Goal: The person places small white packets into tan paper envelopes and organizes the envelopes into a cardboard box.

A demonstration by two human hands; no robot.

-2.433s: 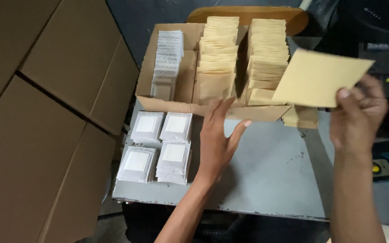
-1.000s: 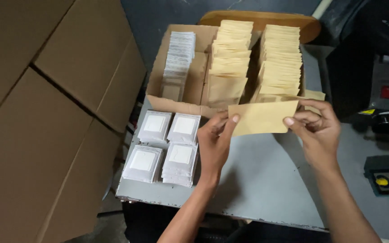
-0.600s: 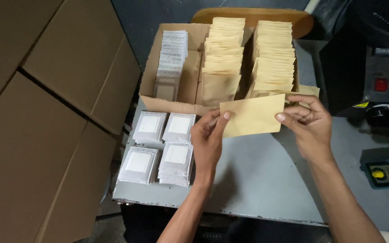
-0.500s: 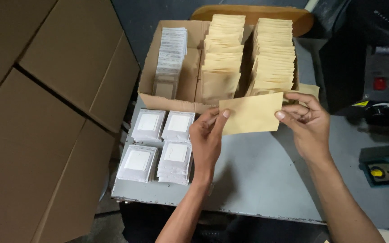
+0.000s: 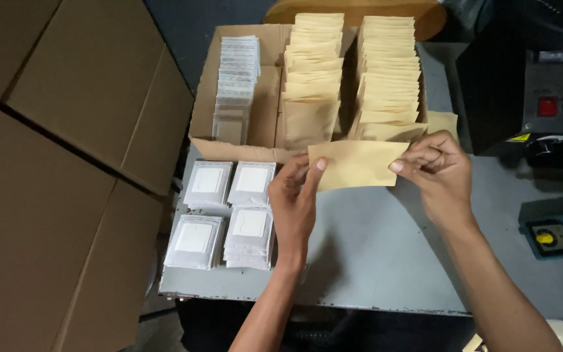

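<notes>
Both my hands hold one flat tan paper envelope point(image 5: 358, 163) above the grey table point(image 5: 386, 261). My left hand point(image 5: 294, 199) pinches its left end between thumb and fingers. My right hand point(image 5: 436, 166) grips its right end. The envelope hangs level just in front of an open cardboard box point(image 5: 229, 146) that holds two rows of upright tan envelopes point(image 5: 386, 72) and one row of small clear packets point(image 5: 236, 78).
Several stacks of white square packets point(image 5: 226, 212) lie on the table's left part, beside my left hand. Large closed cardboard cartons point(image 5: 66, 163) fill the left side. A dark machine with red buttons point(image 5: 548, 104) and a blue device with a yellow knob point(image 5: 552, 236) sit at the right.
My right hand brought the envelope down from the upper right to the box's front. My left hand left the table and took the envelope's left end. It has barely moved in the last half second.
</notes>
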